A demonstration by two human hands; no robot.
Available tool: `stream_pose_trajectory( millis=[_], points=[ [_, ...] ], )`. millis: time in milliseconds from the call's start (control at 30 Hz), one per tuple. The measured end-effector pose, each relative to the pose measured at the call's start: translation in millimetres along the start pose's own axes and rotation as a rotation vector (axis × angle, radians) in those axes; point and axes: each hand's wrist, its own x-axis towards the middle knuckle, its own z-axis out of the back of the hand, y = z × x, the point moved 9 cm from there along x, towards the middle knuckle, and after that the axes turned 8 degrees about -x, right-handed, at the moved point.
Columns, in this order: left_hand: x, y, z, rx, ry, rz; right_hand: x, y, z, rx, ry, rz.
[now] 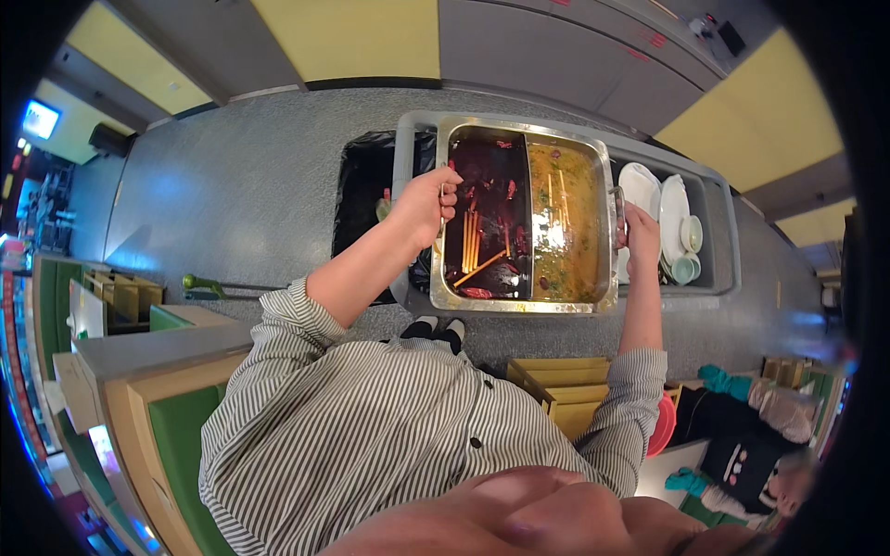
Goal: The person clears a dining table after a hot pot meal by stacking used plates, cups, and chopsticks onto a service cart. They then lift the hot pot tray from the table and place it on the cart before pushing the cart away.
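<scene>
A square metal hot pot with two compartments [526, 306] is held level over a grey cart. My left hand [427, 201] is closed around its left handle, my right hand [636, 233] around the right one. Dark red broth [487, 167] with chili peppers fills the left compartment, where several chopsticks [471, 240] lie. In the right compartment is yellow broth [577, 229] with green bits and two pale sticks [557, 198]. White plates [673, 215] and small bowls [690, 233] stand in the cart's bin [726, 229], right of the pot.
A black bag-lined bin [358, 187] stands left of the cart, and a green-ended pole [201, 283] reaches in from the left. Behind me are a green-padded booth [181, 459], wooden crates [577, 389] and a red tub [664, 425]. A person in teal gloves [747, 445] is at lower right.
</scene>
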Motion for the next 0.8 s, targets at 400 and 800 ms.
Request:
stream_pose_trajectory(
  millis=[400,800],
  points=[
    [29,-2,5,-0.016,0.083,0.060,47,-5,-9,-0.103,0.100,0.002],
    [22,-50,-6,0.284,0.092,0.038,-169,145,-70,-0.390,-0.151,0.682]
  ],
)
